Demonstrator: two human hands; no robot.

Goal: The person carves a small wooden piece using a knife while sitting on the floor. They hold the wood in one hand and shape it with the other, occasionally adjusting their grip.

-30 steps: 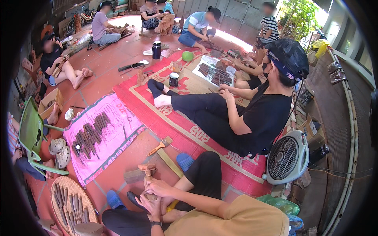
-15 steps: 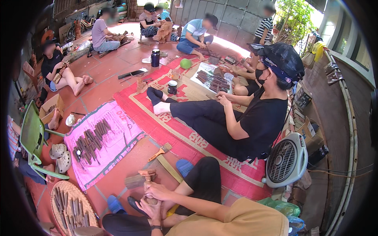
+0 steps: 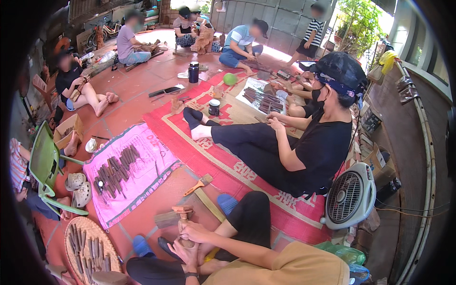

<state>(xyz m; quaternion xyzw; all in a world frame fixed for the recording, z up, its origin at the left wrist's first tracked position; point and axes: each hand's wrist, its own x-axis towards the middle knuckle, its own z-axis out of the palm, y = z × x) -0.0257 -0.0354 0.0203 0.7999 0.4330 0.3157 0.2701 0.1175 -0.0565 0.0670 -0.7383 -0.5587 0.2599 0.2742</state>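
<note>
Low in the view, my left hand (image 3: 187,255), with a dark band at the wrist, is closed around the rounded lower end of a carved wooden piece (image 3: 183,216). My right hand (image 3: 195,232) is closed on the same piece just above, its fingers bent against the stem. The reddish-brown piece stands upright, with a flat, wider top. Whether a small tool sits under my right fingers is hidden. Right behind the piece, a brown wood block (image 3: 172,219) lies on the tiles. A paintbrush (image 3: 198,185) with an orange handle lies farther off, by a wooden strip (image 3: 210,205).
Left are a pink cloth (image 3: 142,178) with several dark wood sticks, a woven tray (image 3: 71,247) of sticks and a green chair (image 3: 43,159). Blue slippers (image 3: 141,246) lie near my legs. A co-worker (image 3: 323,137) sits on the red mat (image 3: 166,118); a fan (image 3: 350,197) stands right.
The view has shifted slightly, so most things sit a little farther right. At the back, the standing person in stripes has moved left. Both my hands stay on the carved wooden piece.
</note>
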